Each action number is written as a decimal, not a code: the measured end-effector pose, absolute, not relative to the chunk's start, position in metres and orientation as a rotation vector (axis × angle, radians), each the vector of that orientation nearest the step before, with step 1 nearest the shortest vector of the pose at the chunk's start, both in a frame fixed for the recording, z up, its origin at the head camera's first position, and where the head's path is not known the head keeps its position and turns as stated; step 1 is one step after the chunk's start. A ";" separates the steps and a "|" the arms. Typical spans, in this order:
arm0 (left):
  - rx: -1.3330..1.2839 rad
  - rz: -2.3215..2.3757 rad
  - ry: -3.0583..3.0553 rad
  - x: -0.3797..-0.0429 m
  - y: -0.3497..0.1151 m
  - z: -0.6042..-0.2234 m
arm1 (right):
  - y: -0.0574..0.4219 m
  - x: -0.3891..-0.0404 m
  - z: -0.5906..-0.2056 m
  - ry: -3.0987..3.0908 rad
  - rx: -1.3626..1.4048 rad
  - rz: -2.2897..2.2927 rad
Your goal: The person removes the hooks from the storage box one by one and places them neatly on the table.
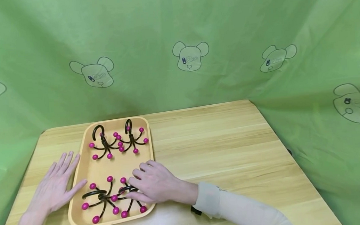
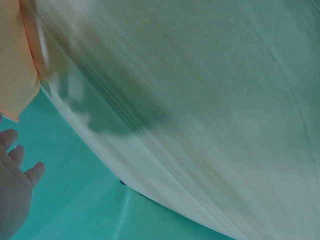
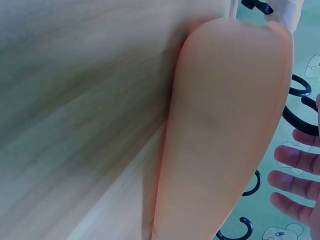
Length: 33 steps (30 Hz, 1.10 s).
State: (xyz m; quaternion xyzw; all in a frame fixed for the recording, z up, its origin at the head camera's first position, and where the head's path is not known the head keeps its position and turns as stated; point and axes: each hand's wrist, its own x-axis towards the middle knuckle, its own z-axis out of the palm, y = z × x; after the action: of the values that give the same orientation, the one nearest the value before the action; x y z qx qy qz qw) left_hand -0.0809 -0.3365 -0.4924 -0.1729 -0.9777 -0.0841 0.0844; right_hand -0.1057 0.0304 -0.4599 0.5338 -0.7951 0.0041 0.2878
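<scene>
A tan tray (image 1: 121, 165) on the wooden table (image 1: 220, 148) holds four black spider-shaped hooks with magenta ball tips. Two hooks (image 1: 104, 143) (image 1: 131, 138) lie at its far end. Two hooks (image 1: 100, 199) (image 1: 126, 193) lie at its near end. My right hand (image 1: 152, 185) lies over the near-right hook, whose loop sits pinched between thumb and forefinger. In the right wrist view its fingers (image 3: 293, 161) reach past the tray (image 3: 225, 125) towards a black loop (image 3: 300, 120). My left hand (image 1: 55, 185) lies flat on the table with spread fingers, thumb at the tray's left rim.
A green cloth with bear prints (image 1: 191, 57) hangs behind and around the table. Bare wood stretches to the right of the tray. The left wrist view shows only blurred table (image 2: 200, 100), a tray corner (image 2: 17, 55) and my left hand (image 2: 15, 195).
</scene>
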 end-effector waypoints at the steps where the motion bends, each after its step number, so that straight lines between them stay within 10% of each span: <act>1: -0.515 -0.252 -2.917 -0.081 -0.337 -0.492 | 0.030 -0.106 -0.460 -2.119 1.429 0.012; 33: -0.506 -0.246 -2.925 -0.082 -0.337 -0.491 | 0.025 -0.114 -0.439 -2.150 1.498 0.076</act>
State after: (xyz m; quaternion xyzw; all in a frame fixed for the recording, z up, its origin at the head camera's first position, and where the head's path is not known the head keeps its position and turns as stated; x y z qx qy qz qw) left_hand -0.0815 -0.3372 -0.4911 -0.1692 -0.9788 -0.0823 0.0813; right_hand -0.1140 0.0250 -0.4392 0.5522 -0.7927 0.0279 0.2569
